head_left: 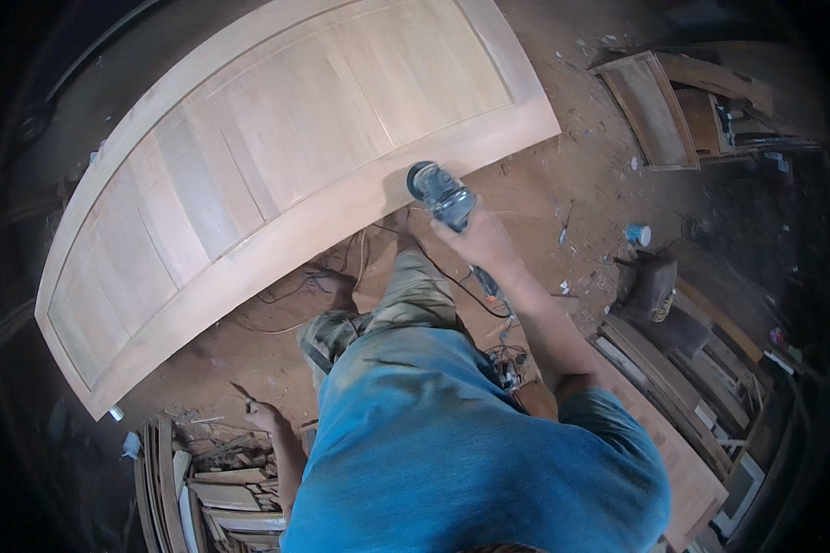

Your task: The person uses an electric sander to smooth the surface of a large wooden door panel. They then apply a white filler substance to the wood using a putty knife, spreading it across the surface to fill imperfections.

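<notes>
A large pale wooden panel [180, 286], framed and made of several boards side by side, lies at the upper left. My right hand [480, 241] grips an angle grinder [446, 197] by its body. The tool's round head is at the near rail of the panel and appears to touch it. Down at my left side hangs my left hand [266, 417], away from the panel. Its fingers are curled, with a small, thin, dark thing at their tips that is too small to name.
Scrap boards are stacked at the lower left [235, 498] and lower right [710, 396]. Cabinet-like wooden pieces [650, 111] lie at the upper right. A blue and white cup [638, 235] stands on the dusty floor. A dark cord [475, 297] runs beside my legs.
</notes>
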